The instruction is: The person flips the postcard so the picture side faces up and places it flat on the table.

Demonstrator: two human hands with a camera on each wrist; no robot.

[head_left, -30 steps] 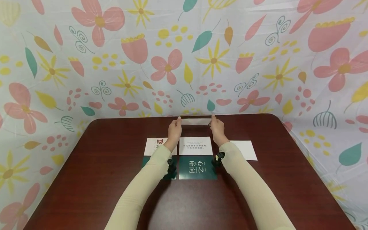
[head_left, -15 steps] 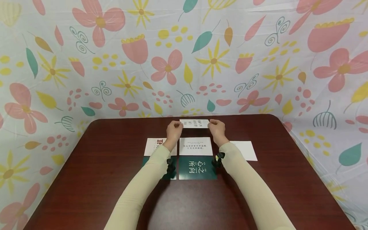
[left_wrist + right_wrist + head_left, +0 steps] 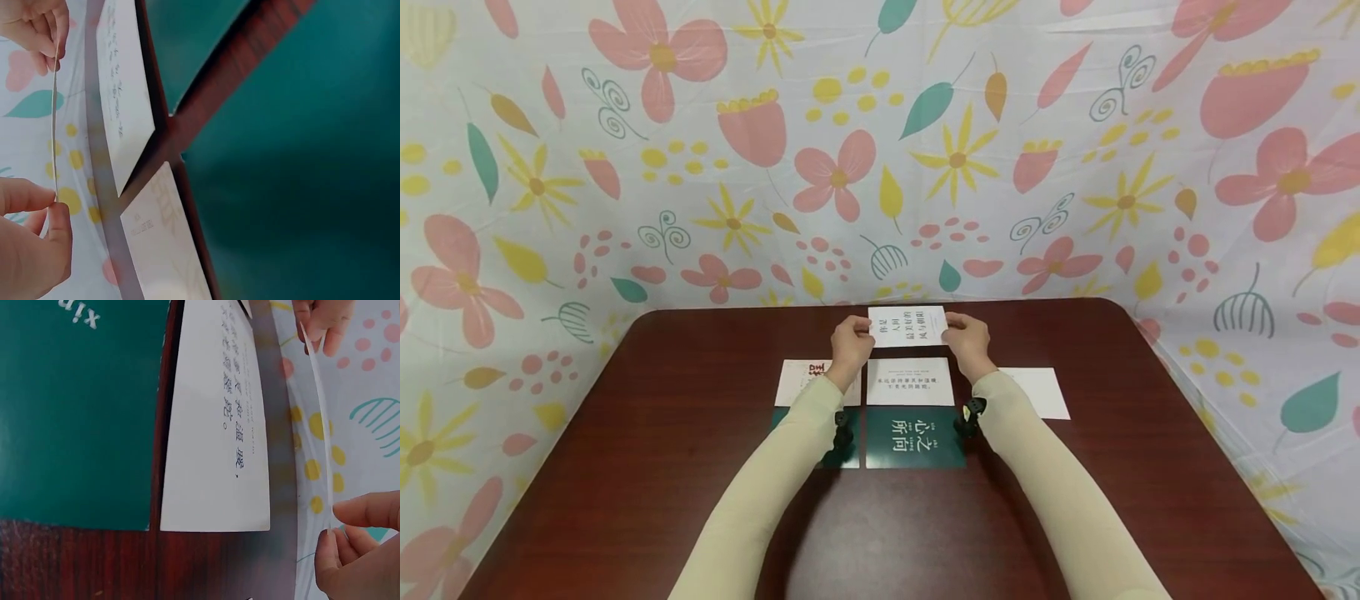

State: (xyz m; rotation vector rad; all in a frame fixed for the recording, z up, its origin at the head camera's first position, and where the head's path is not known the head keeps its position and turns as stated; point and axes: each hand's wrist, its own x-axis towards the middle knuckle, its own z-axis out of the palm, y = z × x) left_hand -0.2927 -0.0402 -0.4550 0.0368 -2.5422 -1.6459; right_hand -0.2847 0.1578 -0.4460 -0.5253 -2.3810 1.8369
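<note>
In the head view a white card (image 3: 907, 326) with dark vertical lettering is raised over the far part of the table, its printed face tilted up to me. My left hand (image 3: 850, 346) pinches its left edge between thumb and fingers, and my right hand (image 3: 967, 343) pinches the right edge. Both wrist views catch this card nearly edge-on, slightly bowed in the right one. Just nearer than the hands lies a white printed card (image 3: 910, 382), with a green card (image 3: 915, 437) bearing white characters directly below it.
At left, a white card with red lettering (image 3: 796, 383) and a green card (image 3: 780, 418) are partly covered by my left arm. A white card (image 3: 1049, 392) lies by my right forearm. The brown table (image 3: 625, 467) meets a flowered cloth (image 3: 880, 167) behind.
The held card has turned from a narrow blank strip to show its lettered face, and its near edge has come down towards me. The cards on the table have stayed put.
</note>
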